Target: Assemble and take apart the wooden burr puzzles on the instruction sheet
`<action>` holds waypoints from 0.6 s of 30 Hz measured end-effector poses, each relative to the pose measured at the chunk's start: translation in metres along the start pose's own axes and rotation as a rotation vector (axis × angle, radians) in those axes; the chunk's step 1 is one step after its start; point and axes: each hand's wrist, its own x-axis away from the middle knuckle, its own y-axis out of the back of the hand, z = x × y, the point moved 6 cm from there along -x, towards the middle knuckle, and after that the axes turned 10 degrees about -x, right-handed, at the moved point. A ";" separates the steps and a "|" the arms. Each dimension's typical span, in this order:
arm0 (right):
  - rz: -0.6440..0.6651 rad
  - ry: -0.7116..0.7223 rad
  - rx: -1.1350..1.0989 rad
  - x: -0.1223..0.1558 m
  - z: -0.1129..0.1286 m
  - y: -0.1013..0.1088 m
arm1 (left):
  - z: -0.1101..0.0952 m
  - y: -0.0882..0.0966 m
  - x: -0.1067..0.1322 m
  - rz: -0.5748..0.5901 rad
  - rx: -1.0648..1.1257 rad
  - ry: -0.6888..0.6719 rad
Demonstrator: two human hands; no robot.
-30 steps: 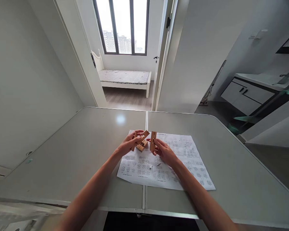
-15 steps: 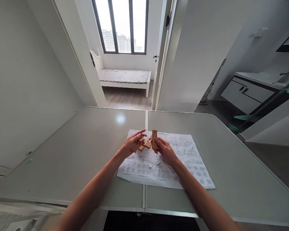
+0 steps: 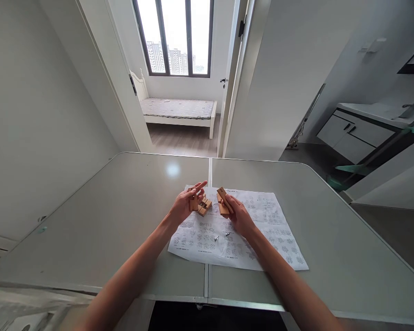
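Observation:
My right hand grips notched wooden puzzle pieces; a flat one with a dark printed mark lies slanted across a thicker block. My left hand is turned palm inward, with its index finger stretched out and a wooden piece held against the palm. Several joined wooden blocks sit right beside the left fingers; whether they rest on the paper or hang from that hand I cannot tell. Under both hands spreads a creased white sheet printed with small diagrams.
Two small silvery bits lie on the sheet near its front. The pale table has a seam down its middle. Beyond its far edge are a doorway, a bed and a window. A washstand stands at the right.
The piece in my right hand has tilted from upright to slanted, and a thicker block now shows beneath it. My left hand has drawn slightly left, uncovering more of the blocks.

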 end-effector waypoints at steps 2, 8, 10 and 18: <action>-0.014 0.007 0.027 0.000 0.000 0.002 | 0.001 -0.003 0.000 0.017 0.027 -0.024; -0.053 -0.011 -0.020 0.001 -0.001 0.003 | 0.013 -0.008 -0.001 0.053 0.090 0.102; -0.049 -0.009 -0.009 0.001 -0.001 0.003 | 0.016 -0.005 -0.002 0.020 0.107 0.155; -0.050 -0.015 -0.085 0.000 -0.003 0.001 | 0.006 -0.005 -0.001 0.001 0.124 0.099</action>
